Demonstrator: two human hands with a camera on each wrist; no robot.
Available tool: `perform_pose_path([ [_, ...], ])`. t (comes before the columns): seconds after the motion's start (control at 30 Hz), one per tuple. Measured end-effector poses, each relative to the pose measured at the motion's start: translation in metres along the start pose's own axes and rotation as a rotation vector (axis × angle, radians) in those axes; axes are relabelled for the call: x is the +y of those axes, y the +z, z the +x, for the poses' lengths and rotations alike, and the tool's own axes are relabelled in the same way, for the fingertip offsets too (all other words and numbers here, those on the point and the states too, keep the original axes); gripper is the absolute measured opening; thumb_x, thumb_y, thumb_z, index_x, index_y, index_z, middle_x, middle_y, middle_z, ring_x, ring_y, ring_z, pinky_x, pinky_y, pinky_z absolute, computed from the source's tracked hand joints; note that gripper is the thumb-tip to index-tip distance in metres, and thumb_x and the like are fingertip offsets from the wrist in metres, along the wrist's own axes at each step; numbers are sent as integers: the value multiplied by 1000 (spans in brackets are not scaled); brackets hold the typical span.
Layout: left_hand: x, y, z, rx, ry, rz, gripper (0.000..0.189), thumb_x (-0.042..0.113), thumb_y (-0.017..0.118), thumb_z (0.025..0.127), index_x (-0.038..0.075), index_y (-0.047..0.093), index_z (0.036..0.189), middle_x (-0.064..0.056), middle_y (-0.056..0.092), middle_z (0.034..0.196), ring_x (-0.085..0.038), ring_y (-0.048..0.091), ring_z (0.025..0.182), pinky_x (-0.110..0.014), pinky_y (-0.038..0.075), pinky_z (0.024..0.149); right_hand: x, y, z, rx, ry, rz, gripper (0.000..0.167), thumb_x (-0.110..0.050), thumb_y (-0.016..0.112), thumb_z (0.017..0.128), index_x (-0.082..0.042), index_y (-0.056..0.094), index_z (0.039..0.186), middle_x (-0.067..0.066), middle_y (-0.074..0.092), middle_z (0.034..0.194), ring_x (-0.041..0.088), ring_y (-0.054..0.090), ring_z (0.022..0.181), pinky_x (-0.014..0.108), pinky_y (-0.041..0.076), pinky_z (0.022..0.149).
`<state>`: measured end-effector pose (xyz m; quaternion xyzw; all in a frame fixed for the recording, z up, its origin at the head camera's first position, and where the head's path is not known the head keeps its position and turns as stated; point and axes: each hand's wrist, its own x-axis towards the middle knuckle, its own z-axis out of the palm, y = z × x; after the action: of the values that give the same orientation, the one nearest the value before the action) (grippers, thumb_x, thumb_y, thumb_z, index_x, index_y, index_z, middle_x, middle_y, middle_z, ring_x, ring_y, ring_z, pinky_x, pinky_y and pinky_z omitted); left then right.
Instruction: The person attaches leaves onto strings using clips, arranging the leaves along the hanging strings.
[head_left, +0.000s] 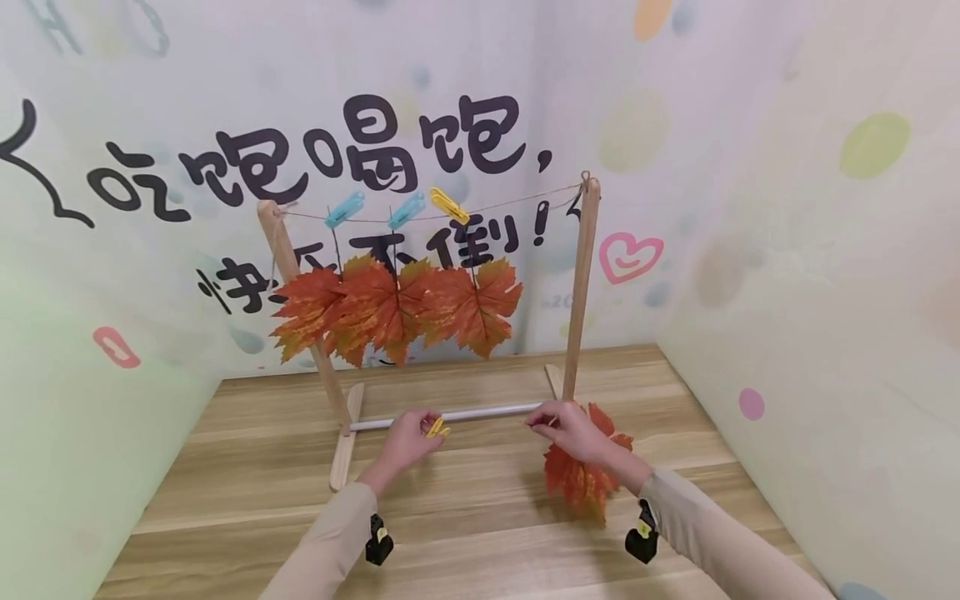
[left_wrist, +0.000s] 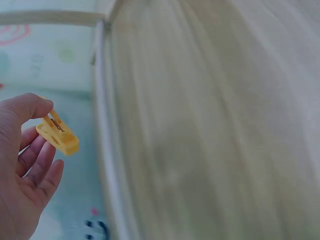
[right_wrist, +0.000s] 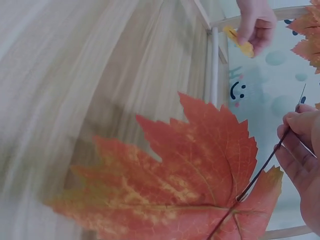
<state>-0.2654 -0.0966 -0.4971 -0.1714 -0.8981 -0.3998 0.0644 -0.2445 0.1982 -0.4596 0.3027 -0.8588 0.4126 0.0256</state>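
Observation:
My left hand (head_left: 408, 442) pinches a yellow clothespin (left_wrist: 61, 134) between thumb and fingers, in front of the white crossbar. In my right hand (head_left: 570, 429) is the dark stem (right_wrist: 267, 162) of a red-orange maple leaf (right_wrist: 170, 185); the leaf hangs below the hand, partly covered by it in the head view. Three similar leaves (head_left: 480, 308) hang by their stems from a thin string (head_left: 525, 200). Two blue clothespins (head_left: 345, 209) and a yellow one (head_left: 449, 205) clip them at the left and middle of the string.
The string spans two wooden posts (head_left: 581, 292) on flat feet, joined low down by a white rod (head_left: 487, 412). The frame stands on a wood-grain table (head_left: 465, 533). Printed walls (head_left: 787, 250) rise behind and at both sides.

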Motion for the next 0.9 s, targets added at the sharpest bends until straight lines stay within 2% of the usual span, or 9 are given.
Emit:
perform_pose_path([
  [0.13,22,-11,8,-15,16,-29,28,6,73,72,-2,64,97,-3,61,81,-13,56,73,-24,48,62,-7,-5,6,-1,14,26,12,-1,60,85,-6,68,92,4,67,87,13,61,78,24,51,64],
  [0.33,53,-34,22,-18,100,-47,26,5,72,72,-2,63,95,-5,62,79,-14,57,72,-24,49,63,-22,-13,20,15,16,32,11,0,60,84,-3,68,92,6,67,88,14,61,80,23,52,66],
  [0.6,82,-63,37,94,284,-51,27,2,73,71,-4,64,95,-10,63,81,-19,61,71,-26,53,62,-42,-23,36,97,-110,37,11,3,62,82,1,68,90,13,68,86,22,64,78,25,53,65],
  [0.73,95,-75,42,108,315,-39,29,3,72,72,-3,64,99,-10,62,83,-18,61,72,-25,53,63,-54,-29,43,139,-143,42,11,4,62,81,2,68,90,12,68,86,24,65,77,26,54,65],
  [0.9,109,-85,45,87,342,-36,30,5,71,73,-3,64,101,-10,63,85,-18,62,73,-22,53,63,-66,-38,53,182,-184,21,10,6,63,80,3,67,88,13,68,85,23,65,76,27,54,65],
])
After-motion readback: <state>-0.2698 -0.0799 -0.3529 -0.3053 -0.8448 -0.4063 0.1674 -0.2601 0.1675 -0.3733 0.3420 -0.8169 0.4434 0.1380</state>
